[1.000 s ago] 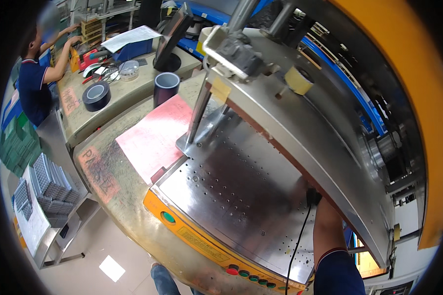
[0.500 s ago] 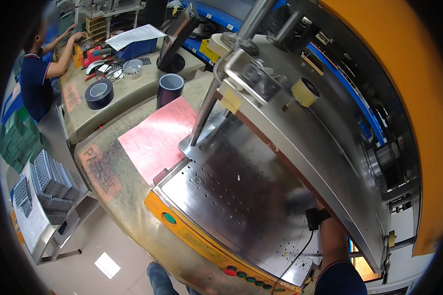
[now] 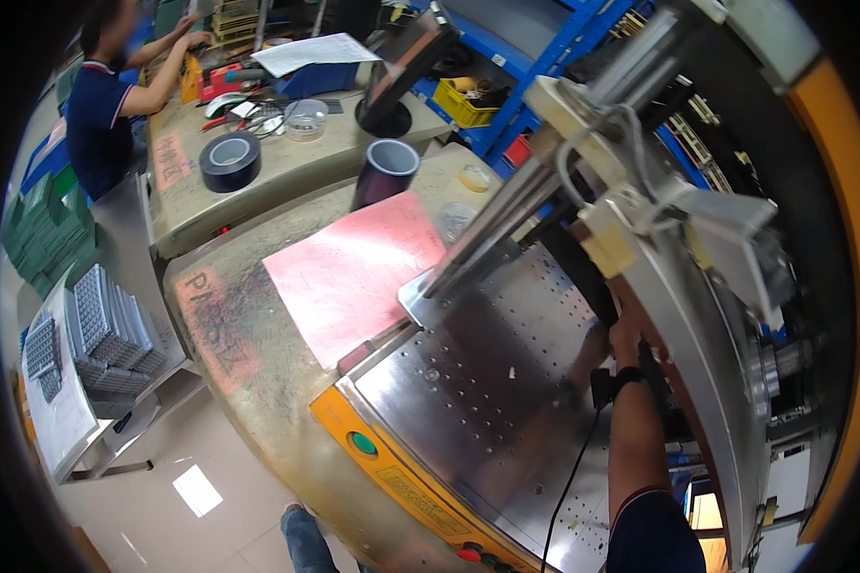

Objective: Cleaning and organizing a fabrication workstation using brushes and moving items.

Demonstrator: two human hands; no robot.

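At the lower edge, the person's right forearm rises over the perforated steel plate (image 3: 487,401) of the press, a black wrist strap and cord trailing from it. The right hand (image 3: 627,329) reaches under the tilted upper platen (image 3: 698,315), seemingly touching its underside; whether the fingers grasp anything I cannot tell. The left hand is out of view. Beyond the plate lies a pink sheet (image 3: 354,272), then a dark tape roll (image 3: 384,172), and farther off a co-worker (image 3: 100,105) at a bench.
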